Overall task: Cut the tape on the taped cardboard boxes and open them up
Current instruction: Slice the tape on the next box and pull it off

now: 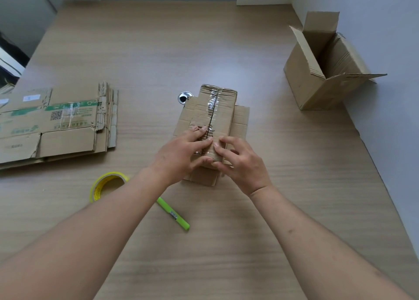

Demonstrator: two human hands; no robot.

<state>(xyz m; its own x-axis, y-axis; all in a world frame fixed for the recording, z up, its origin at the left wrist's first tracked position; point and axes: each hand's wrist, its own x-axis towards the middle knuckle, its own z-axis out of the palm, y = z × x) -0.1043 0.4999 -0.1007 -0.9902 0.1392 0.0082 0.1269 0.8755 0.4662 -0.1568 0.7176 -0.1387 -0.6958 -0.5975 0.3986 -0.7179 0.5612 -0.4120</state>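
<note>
Two hands, left [181, 150] and right [238, 161], are pressed with curled fingertips onto the taped cardboard box [213, 118] at its near end. Its slit seam [212, 116] should be pried apart evenly, flaps lifted outward together.

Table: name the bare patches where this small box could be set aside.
Bare table beyond the small box, between flattened cardboard and open box. Also bare at near right. Crowded near left: tape roll, green cutter.
</note>
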